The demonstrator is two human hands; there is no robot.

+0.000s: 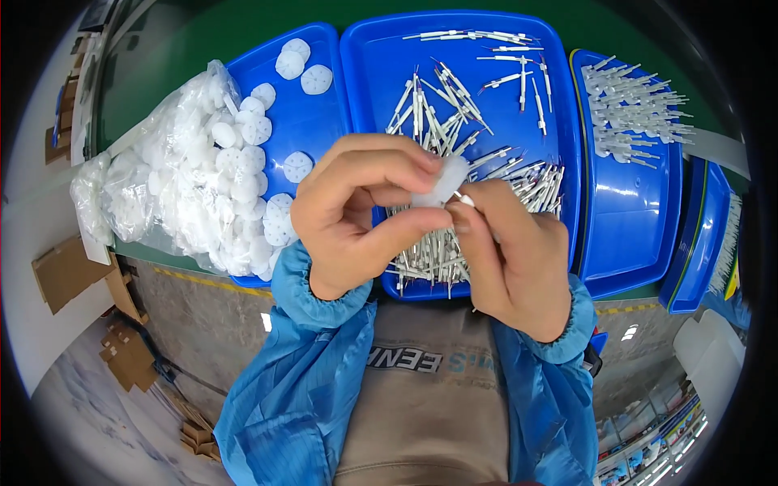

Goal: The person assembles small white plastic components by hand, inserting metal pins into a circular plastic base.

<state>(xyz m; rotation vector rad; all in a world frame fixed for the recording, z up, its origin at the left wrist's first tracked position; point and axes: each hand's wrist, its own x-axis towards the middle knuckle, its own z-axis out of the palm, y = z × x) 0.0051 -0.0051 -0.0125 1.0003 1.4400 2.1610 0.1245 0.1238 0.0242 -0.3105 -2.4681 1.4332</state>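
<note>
My left hand [352, 206] pinches a round, translucent white plastic disc [446, 180] between thumb and fingers, tilted on edge over the middle tray. Close against the disc's lower right side, my right hand [519, 259] grips a thin white rod-like piece [463, 198] between thumb and forefinger. Only a short tip of the piece shows; fingers hide the rest, and I cannot tell whether it sits in a hole of the disc. Beneath both hands lie many slim white rods [429, 255] with dark thin ends, heaped in the blue middle tray [490, 97].
On the left, a clear plastic bag [154, 154] spills white discs [297, 167] into another blue tray [320, 105]. A blue tray [632, 231] at right holds white discs with rods [636, 109] standing in them. Farther right is another blue tray [689, 267]. Cardboard boxes [128, 356] lie at lower left.
</note>
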